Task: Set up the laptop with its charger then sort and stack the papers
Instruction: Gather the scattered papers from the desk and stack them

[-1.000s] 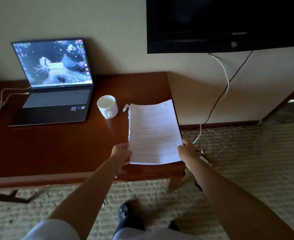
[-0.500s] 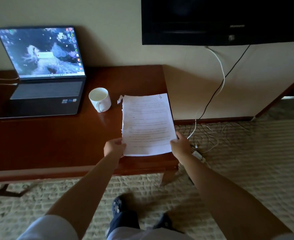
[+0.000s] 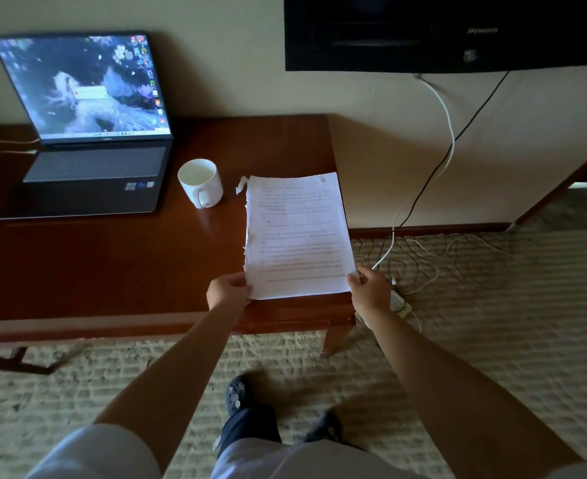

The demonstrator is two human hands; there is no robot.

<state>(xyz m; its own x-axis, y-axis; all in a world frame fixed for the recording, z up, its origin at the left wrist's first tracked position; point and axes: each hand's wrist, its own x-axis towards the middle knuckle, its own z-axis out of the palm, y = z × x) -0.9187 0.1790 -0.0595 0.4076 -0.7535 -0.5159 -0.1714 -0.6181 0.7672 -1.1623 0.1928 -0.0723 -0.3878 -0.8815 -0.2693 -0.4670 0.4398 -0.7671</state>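
A stack of printed white papers (image 3: 295,233) lies at the right end of the wooden desk (image 3: 112,271), its left edges ragged and a paper clip at its far right corner. My left hand (image 3: 228,290) grips the stack's near left corner. My right hand (image 3: 369,288) pinches the near right corner, just past the desk's edge. An open laptop (image 3: 88,133) with a lit screen stands at the back left of the desk, and a pale charger cable (image 3: 2,150) runs into its left side.
A white mug (image 3: 200,183) stands between the laptop and the papers. A black wall-mounted TV (image 3: 447,32) hangs at upper right, with cables dropping to a tangle of wires (image 3: 423,257) on the carpet. My feet are on the carpet below the desk's front edge.
The paper stack, held slightly raised before, has come down flat onto the desk's right end. Both hands keep hold of its near corners.
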